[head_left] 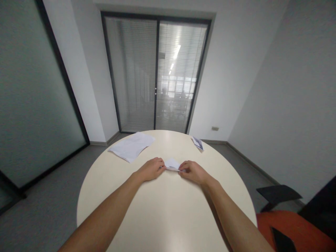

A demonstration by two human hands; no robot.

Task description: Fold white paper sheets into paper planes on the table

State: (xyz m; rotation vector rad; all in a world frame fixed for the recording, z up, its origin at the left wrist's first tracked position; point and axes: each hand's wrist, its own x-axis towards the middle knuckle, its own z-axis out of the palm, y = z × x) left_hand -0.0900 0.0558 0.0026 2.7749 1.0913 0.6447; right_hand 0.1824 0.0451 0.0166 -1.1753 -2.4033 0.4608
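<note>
A small folded piece of white paper (172, 163) lies between my two hands near the middle of the round table. Its left end is pinched by my left hand (152, 168), thumb on the near side. At the opposite end my right hand (193, 171) grips the paper with curled fingers. The paper's near edge runs straight from one hand to the other, and a pointed part rises behind it. My fingers cover both ends.
On the pale round table (162, 210), a white sheet of paper (132, 145) lies at the far left. A folded paper piece (197, 143) sits near the far right edge. An orange chair (291, 227) with black armrests stands to the right. Glass doors (157, 73) are beyond.
</note>
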